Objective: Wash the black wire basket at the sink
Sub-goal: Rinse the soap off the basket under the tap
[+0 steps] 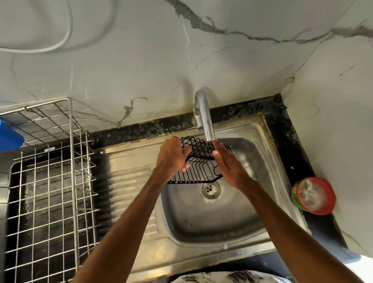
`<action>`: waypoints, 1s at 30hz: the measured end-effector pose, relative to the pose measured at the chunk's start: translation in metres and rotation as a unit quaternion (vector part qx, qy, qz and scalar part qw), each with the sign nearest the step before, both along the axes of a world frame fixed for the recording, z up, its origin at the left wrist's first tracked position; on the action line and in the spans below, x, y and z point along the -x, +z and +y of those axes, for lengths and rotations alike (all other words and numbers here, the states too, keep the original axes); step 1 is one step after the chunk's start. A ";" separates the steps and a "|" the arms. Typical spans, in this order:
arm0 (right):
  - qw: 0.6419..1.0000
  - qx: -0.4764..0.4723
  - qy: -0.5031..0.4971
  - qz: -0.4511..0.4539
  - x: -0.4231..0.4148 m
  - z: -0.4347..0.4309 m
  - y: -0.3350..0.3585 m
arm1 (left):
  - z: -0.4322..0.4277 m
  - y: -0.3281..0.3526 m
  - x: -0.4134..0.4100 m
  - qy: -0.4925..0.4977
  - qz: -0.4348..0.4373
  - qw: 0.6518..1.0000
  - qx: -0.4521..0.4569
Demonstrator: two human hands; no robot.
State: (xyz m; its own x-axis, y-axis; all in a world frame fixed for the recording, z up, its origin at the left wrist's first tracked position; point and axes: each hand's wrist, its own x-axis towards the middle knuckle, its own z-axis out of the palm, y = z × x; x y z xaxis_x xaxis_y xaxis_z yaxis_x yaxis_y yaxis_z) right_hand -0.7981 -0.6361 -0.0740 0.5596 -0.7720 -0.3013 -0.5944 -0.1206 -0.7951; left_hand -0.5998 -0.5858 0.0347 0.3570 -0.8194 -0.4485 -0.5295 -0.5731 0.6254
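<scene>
Marble walls (152, 65); black wire basket (196, 149) above steel sink (210, 220).

Left hand (171, 157), right hand (229, 163), arms outstretched
</scene>
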 end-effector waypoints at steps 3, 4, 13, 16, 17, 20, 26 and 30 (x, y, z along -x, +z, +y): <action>0.998 -0.039 -0.034 0.038 0.012 0.002 -0.009 | 0.002 -0.003 0.004 -0.014 -0.021 1.000 0.001; 0.998 -0.035 -0.033 0.040 0.009 0.005 -0.005 | 0.003 -0.004 0.005 -0.011 -0.024 1.000 0.003; 0.980 0.145 0.131 -0.037 -0.046 0.038 0.047 | 0.010 -0.008 -0.004 0.047 -0.041 0.998 0.015; 0.979 0.157 0.127 -0.014 -0.023 0.033 0.031 | 0.020 -0.013 -0.007 0.105 0.013 0.994 0.027; 0.981 0.151 0.119 -0.003 -0.011 0.030 0.022 | 0.023 -0.015 -0.008 0.116 0.016 0.993 0.028; 0.990 0.093 0.086 0.059 0.024 0.016 -0.005 | 0.030 -0.019 -0.010 0.145 0.028 0.989 0.025; 0.987 0.086 0.106 0.081 0.011 0.023 0.012 | 0.035 -0.023 -0.008 0.191 0.066 0.979 0.007; 0.966 0.173 0.190 0.003 -0.028 0.059 0.053 | 0.032 -0.019 -0.005 0.190 0.061 0.980 0.003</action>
State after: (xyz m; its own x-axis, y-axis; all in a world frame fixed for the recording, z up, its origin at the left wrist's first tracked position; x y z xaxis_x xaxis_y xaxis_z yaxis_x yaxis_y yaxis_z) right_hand -0.7696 -0.5774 -0.0210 0.8216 -0.5662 -0.0667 -0.4598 -0.5887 -0.6648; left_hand -0.5953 -0.5542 0.0155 0.5809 -0.6400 -0.5030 -0.1993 -0.7109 0.6744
